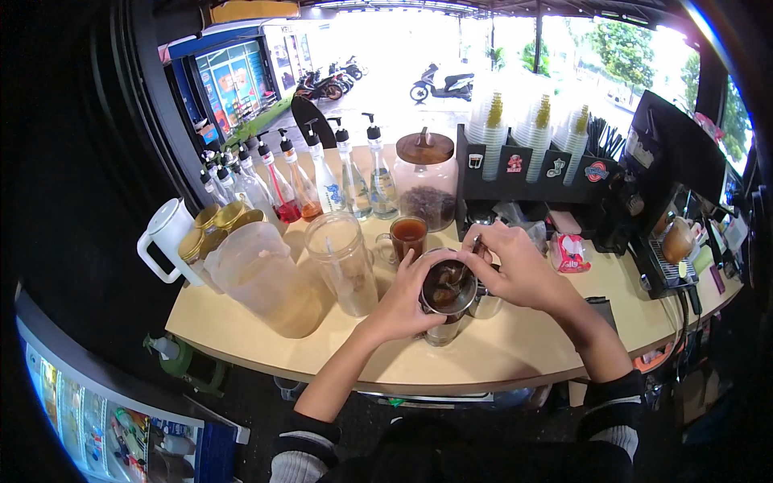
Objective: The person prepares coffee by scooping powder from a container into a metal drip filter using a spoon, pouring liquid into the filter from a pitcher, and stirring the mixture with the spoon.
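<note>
My left hand (407,294) is wrapped around the side of a glass (445,328) with dark liquid in it, near the counter's front edge. My right hand (515,266) pinches the handle of a spoon (477,241), whose lower end is down inside that glass. Just behind the glass stands a clear mug (409,236) of reddish-brown drink. A metal pitcher (485,304) shows partly behind my right hand. To the left of my left hand is a tall clear plastic jar (345,270) with a thin stick-like item in it.
A cloudy plastic pitcher (262,278) and a white jug (169,237) stand at left. Behind are syrup pump bottles (330,189) and a wooden-lidded jar (427,189). A black holder (531,189) carries stacked cups (531,129). At right are a pink packet (570,253) and an espresso machine (676,249).
</note>
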Available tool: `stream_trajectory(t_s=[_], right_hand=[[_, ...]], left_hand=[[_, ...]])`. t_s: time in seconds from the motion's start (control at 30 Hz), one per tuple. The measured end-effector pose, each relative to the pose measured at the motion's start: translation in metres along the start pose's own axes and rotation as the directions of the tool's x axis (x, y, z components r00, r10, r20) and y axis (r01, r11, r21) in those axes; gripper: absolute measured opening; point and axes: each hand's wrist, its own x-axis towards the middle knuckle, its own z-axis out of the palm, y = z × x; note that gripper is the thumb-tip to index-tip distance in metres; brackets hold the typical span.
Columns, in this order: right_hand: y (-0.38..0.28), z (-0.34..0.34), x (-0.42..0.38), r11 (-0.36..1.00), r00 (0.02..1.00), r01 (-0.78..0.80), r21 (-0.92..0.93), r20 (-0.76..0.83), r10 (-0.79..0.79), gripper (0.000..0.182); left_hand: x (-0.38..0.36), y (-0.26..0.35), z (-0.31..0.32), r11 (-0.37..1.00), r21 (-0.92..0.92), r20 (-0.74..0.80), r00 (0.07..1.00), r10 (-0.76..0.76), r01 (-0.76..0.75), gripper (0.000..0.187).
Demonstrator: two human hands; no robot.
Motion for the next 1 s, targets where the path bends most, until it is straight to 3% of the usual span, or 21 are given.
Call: stream_trajectory(t_s=[0.03,0.07,0.13,0.33,0.4,0.47,0.6,0.7,0.83,0.87,0.93,1.0], right_hand=[[-0.005,-0.004,0.001,0.997,0.99,-0.072,-0.014,0.12,0.073,0.017],[-0.006,-0.002,0.0,0.997,0.99,-0.073,-0.015,0.12,0.074,0.017],[-0.01,0.004,-0.003,0.994,0.97,0.088,-0.062,0.234,-0.071,0.019],[-0.011,0.006,0.002,0.983,0.964,0.146,-0.113,0.241,-0.115,0.022],[-0.011,0.006,0.004,0.972,0.953,0.198,-0.124,0.254,-0.162,0.021],[-0.009,-0.001,0.008,0.992,0.976,0.084,-0.093,0.21,-0.063,0.02],[-0.001,0.005,0.002,0.997,0.956,0.072,-0.02,0.287,-0.064,0.021],[0.01,0.003,0.0,1.0,0.996,-0.01,0.003,0.09,0.009,0.024],[0.007,0.006,-0.013,0.991,0.987,-0.049,0.128,0.159,0.028,0.019],[0.008,0.007,-0.015,0.991,0.988,-0.051,0.123,0.154,0.032,0.019],[0.014,0.015,-0.02,0.904,0.999,-0.039,0.427,-0.011,0.049,0.015],[0.017,0.024,-0.023,0.896,0.994,-0.053,0.442,-0.064,0.09,0.015]], left_hand=[[0.0,0.0,0.0,1.0,-0.001,0.001,1.0,0.0,0.0,0.087],[-0.001,0.0,-0.001,1.0,0.006,0.001,1.0,-0.009,0.009,0.087],[-0.001,0.0,-0.001,1.0,0.014,0.003,1.0,-0.015,0.015,0.088],[-0.005,-0.004,0.0,0.999,0.027,-0.039,0.999,0.033,-0.032,0.089],[-0.007,-0.01,0.0,0.995,0.092,0.065,0.997,-0.049,0.043,0.104],[-0.008,-0.008,0.0,0.995,0.077,0.064,0.996,-0.067,0.062,0.103],[-0.004,-0.005,-0.002,0.996,0.081,0.073,0.996,-0.051,0.045,0.099],[-0.001,-0.002,0.001,1.0,0.03,-0.001,1.0,0.002,-0.002,0.088],[0.0,-0.005,-0.001,0.997,-0.028,0.015,0.998,-0.067,0.068,0.085],[-0.002,-0.006,0.004,0.989,-0.113,-0.059,0.993,-0.099,0.092,0.082],[-0.005,-0.008,0.012,0.974,-0.2,-0.127,0.982,-0.136,0.109,0.08],[-0.005,-0.008,0.019,0.973,-0.217,-0.265,0.955,-0.131,0.073,0.084]])
